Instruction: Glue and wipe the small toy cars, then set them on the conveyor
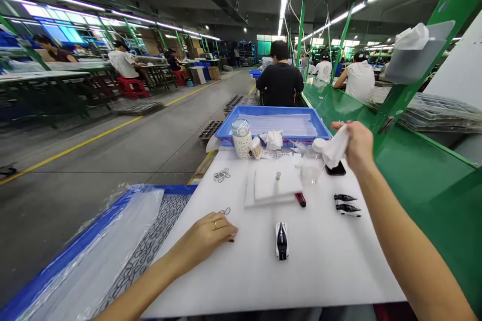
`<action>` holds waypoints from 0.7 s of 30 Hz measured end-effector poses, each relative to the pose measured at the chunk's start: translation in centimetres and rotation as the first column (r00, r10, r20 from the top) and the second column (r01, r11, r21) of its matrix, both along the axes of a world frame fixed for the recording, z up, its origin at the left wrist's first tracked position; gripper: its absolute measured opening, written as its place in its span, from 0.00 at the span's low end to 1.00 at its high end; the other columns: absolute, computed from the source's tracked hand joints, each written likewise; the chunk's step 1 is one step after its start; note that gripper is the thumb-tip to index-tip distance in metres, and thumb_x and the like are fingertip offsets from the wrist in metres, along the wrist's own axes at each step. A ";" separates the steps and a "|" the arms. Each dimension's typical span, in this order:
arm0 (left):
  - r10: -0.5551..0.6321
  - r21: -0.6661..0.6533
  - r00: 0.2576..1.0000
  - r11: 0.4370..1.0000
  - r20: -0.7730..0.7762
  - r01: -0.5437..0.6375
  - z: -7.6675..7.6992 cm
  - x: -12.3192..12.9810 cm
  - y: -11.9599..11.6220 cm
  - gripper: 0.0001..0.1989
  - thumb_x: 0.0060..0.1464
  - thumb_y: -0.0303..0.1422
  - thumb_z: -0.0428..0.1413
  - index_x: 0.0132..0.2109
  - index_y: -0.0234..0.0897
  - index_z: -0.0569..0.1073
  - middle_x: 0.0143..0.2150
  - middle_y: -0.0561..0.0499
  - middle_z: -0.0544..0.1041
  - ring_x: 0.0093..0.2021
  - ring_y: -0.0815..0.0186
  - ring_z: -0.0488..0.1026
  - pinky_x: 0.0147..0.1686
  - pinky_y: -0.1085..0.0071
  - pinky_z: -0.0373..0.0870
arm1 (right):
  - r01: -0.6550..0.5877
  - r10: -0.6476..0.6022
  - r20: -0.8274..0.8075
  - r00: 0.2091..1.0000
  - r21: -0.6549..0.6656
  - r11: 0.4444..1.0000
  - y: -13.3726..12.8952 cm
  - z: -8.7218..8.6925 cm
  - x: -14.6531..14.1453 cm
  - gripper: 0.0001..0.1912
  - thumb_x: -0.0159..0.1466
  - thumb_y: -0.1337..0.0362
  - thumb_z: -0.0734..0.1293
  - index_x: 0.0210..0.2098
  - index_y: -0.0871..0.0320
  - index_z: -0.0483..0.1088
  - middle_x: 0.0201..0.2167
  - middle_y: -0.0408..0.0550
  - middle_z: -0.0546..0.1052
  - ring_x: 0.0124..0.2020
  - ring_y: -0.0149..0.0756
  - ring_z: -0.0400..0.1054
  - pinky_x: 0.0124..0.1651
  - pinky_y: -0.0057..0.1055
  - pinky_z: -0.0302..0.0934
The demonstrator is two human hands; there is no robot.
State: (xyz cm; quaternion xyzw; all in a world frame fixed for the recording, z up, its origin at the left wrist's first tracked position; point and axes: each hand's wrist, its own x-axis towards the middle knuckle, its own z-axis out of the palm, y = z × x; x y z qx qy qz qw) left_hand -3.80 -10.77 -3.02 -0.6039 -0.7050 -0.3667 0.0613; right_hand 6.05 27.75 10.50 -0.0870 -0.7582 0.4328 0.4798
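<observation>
My right hand (359, 145) is raised over the right of the white worktop (320, 271), its fingers closed on a white tissue (336, 149) that hangs down. My left hand (213, 233) rests low over the left side with fingers drawn together; a small dark bit shows under the fingertips, too little to name. Just behind it lies a black ring-shaped piece (226, 210). Between the hands a black-and-white toy car (281, 242) stands on the worktop, touched by neither. Two more toy cars (347, 204) sit side by side at the right.
White foam sheets (276, 185) and a red-and-black cutter (300, 199) lie mid-table. Behind stand a lidded jar (241, 139), a clear cup (311, 170) and a blue tray (222, 130). A phone (336, 168) lies under the tissue. Another blue tray (181, 189) with black rings is at left.
</observation>
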 end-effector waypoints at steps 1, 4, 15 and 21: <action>0.019 0.037 0.996 0.999 0.090 -0.022 0.0 1.3 0.1 0.10 0.64 0.29 0.55 0.46 0.48 0.80 0.34 0.53 0.80 0.34 0.62 0.75 0.39 0.68 0.71 | -0.041 0.038 -0.041 0.998 -0.081 0.996 -0.7 0.2 1.3 0.20 0.68 0.48 0.54 0.24 0.52 0.55 0.20 0.42 0.66 0.21 0.30 0.60 0.26 0.30 0.61; 0.062 0.211 0.740 0.940 0.669 -0.270 -0.2 6.5 1.9 0.05 0.59 0.36 0.63 0.43 0.45 0.82 0.37 0.48 0.81 0.36 0.62 0.77 0.38 0.72 0.75 | -0.334 0.309 -0.127 0.943 -0.377 0.864 -5.0 -1.5 6.1 0.22 0.67 0.51 0.62 0.22 0.53 0.53 0.14 0.34 0.53 0.14 0.25 0.47 0.20 0.26 0.53; -0.424 0.295 -0.198 0.834 0.884 -0.466 -2.0 13.1 8.3 0.14 0.44 0.40 0.74 0.34 0.38 0.82 0.30 0.50 0.79 0.30 0.73 0.75 0.34 0.85 0.74 | -0.266 0.231 0.223 0.947 0.138 0.954 -16.7 -11.8 10.3 0.05 0.65 0.70 0.66 0.35 0.57 0.74 0.25 0.44 0.77 0.23 0.27 0.70 0.25 0.22 0.64; -0.401 0.272 -0.218 0.850 0.890 -0.451 -1.7 13.2 8.0 0.13 0.43 0.39 0.74 0.34 0.39 0.82 0.29 0.51 0.79 0.30 0.72 0.76 0.34 0.85 0.75 | -0.239 0.177 0.180 0.968 0.426 0.873 -18.1 -11.3 9.5 0.08 0.64 0.71 0.63 0.40 0.58 0.74 0.32 0.49 0.75 0.26 0.28 0.69 0.24 0.23 0.64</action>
